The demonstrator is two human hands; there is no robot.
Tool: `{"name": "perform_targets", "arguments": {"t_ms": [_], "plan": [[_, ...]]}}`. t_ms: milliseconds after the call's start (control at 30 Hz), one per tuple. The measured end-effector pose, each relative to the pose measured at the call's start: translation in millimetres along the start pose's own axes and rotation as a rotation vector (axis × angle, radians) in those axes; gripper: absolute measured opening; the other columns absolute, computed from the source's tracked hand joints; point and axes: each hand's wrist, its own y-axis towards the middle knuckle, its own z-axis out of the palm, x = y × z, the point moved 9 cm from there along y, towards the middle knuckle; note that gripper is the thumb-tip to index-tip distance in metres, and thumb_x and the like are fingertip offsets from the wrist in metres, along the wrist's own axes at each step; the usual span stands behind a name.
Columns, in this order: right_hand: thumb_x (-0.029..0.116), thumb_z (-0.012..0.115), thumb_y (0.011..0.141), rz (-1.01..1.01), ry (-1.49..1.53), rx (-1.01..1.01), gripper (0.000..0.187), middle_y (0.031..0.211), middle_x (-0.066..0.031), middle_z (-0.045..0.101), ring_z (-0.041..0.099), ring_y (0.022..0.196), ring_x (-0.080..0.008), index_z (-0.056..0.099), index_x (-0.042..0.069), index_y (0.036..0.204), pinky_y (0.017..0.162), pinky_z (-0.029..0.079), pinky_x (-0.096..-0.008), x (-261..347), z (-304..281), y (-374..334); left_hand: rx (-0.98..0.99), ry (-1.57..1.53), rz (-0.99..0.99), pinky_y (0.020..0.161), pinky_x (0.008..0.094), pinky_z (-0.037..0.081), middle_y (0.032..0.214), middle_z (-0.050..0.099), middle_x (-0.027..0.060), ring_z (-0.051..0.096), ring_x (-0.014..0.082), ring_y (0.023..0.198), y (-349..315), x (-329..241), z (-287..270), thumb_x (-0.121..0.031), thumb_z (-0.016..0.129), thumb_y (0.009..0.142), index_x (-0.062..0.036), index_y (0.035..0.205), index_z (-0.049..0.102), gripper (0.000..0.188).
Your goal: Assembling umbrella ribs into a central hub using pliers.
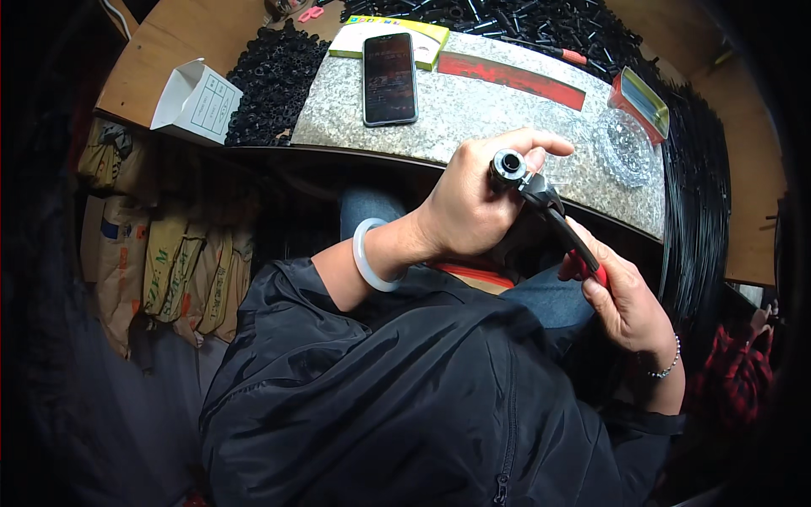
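Evidently, the speckled tabletop (473,127) takes up the most room, with a long bundle of black rods (697,203) down its right side and a heap of small black parts (274,89) beyond its left. The left hand (475,198) grips a dark cylindrical part, forefinger extended; the right hand (623,296) closes around the red-and-black handles of the pliers (568,232) — how hard it squeezes, I cannot tell. The pliers' head appears to meet the part's side. Smallest is that cylindrical part (508,166), its bright ringed mouth facing up by the tabletop's near edge. To work well, I'd brace the part firmly, seat the pliers squarely and squeeze evenly — a skewed bite could slip or mar the ring.
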Motion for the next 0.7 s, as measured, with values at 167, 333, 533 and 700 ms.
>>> {"name": "perform_targets", "arguments": {"t_ms": [167, 333, 533, 700], "plan": [[0.007, 0.046, 0.091, 0.053, 0.081, -0.001, 0.042, 0.089, -0.0106, 0.055, 0.055, 0.075, -0.0171, 0.04, 0.001, 0.132, 0.073, 0.046, -0.0284, -3.4, -1.5, 0.2, -0.028, -0.004, 0.055, 0.047, 0.0183, 0.028, 0.06, 0.045, -0.0065, 0.036, -0.0007, 0.053, 0.4, 0.3, -1.9, -0.011, 0.04, 0.097, 0.0021, 0.111, 0.06, 0.027], [0.025, 0.048, 0.096, 0.174, 0.279, -0.075, 0.032, 0.053, 0.0021, 0.044, 0.039, 0.047, -0.0055, 0.051, 0.001, 0.075, 0.045, 0.033, -0.0219, -28.0, 5.8, -1.8, -0.002, -0.01, -0.002, 0.048, 0.0183, 0.029, 0.062, 0.046, -0.0059, 0.037, -0.0004, 0.054, 1.3, 2.3, 3.5, -0.011, 0.041, 0.096, 0.0019, 0.111, 0.06, 0.027], [0.018, 0.062, 0.089, 0.201, 0.377, -0.138, 0.023, 0.061, 0.0034, 0.045, 0.038, 0.057, -0.0037, 0.052, 0.002, 0.074, 0.05, 0.034, -0.0225, -60.8, 20.1, 0.9, -0.031, -0.026, -0.053, 0.056, 0.0234, 0.039, 0.063, 0.049, 0.0026, 0.043, 0.006, 0.059, 4.7, 8.5, 3.9, -0.003, 0.047, 0.089, 0.0027, 0.107, 0.061, 0.024], [0.008, 0.056, 0.086, 0.173, -0.378, -0.606, 0.009, 0.064, -0.015, 0.052, 0.053, 0.057, -0.0222, 0.055, -0.001, 0.084, 0.056, 0.041, -0.0329, -101.6, -108.1, 17.6, -0.133, -0.09, -0.128, 0.045, 0.0188, 0.025, 0.056, 0.039, -0.0088, 0.032, -0.0002, 0.051, 2.7, 13.6, -12.8, -0.004, 0.045, 0.093, 0.0004, 0.112, 0.061, 0.025]]}}
